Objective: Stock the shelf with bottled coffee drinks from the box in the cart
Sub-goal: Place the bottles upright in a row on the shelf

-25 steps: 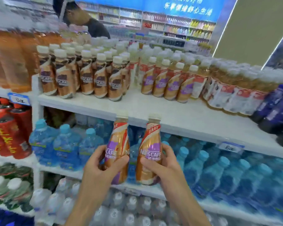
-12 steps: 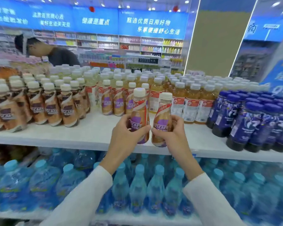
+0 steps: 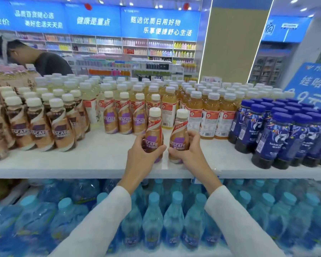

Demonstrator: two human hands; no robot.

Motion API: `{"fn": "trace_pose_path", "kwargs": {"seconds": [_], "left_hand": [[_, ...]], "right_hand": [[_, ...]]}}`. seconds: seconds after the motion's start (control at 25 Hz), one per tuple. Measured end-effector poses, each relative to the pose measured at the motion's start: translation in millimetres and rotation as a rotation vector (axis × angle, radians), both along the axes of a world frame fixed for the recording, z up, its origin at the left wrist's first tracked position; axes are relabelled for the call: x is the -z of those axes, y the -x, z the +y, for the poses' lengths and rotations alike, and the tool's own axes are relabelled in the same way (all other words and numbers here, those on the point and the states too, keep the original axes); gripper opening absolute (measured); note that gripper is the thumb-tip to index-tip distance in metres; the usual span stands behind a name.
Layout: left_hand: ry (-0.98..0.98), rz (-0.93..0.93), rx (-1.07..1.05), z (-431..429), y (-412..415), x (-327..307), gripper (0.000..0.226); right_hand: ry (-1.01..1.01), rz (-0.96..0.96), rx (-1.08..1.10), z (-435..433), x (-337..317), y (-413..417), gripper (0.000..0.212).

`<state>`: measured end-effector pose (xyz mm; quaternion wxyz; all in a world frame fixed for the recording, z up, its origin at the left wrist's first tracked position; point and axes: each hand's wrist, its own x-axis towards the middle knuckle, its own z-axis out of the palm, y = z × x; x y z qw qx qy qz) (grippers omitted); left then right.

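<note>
Two purple-label coffee bottles with white caps stand upright side by side near the front of the white top shelf (image 3: pixel 93 160). My left hand (image 3: pixel 141 156) is wrapped around the left coffee bottle (image 3: pixel 153 130). My right hand (image 3: pixel 191 153) grips the right coffee bottle (image 3: pixel 180 132). Just behind them stands a row of matching purple-label coffee bottles (image 3: pixel 124 117). The box and cart are out of view.
Brown-label coffee bottles (image 3: pixel 39 125) fill the shelf's left, orange tea bottles (image 3: pixel 209 115) stand behind right, dark blue bottles (image 3: pixel 278 138) crowd the far right. Blue water bottles (image 3: pixel 154 219) pack the shelf below. A person (image 3: pixel 35 60) bends behind the display at back left.
Both hands rose from below the shelf edge with a bottle each and now hold them standing on the top shelf, slightly farther in than half a second ago.
</note>
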<state>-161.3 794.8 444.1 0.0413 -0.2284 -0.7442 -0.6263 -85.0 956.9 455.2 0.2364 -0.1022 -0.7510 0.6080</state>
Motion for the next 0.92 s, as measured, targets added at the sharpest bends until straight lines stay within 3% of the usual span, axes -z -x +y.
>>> {"fn": "trace_pose_path", "kwargs": {"seconds": [0.16,0.28,0.44,0.64,0.8,0.92], "left_hand": [[0.06,-0.044,0.09,-14,13,3,0.079],[0.078,-0.013,0.083,-19,16,2,0.077],[0.091,0.031,-0.006,-11,8,-1,0.077],[0.103,0.053,-0.033,-10,2,2,0.078],[0.096,0.096,-0.073,-7,3,6,0.076],[0.098,0.062,-0.104,-10,11,4,0.07]], "right_hand": [[-0.098,0.003,0.133,-2,6,-10,0.084],[-0.165,0.005,0.196,-5,9,-12,0.069],[-0.203,-0.035,0.064,-4,4,-12,0.055],[-0.159,-0.009,0.076,-10,7,-19,0.078],[-0.162,0.037,0.232,-20,15,-12,0.059],[-0.192,0.008,0.276,-17,14,3,0.059]]}}
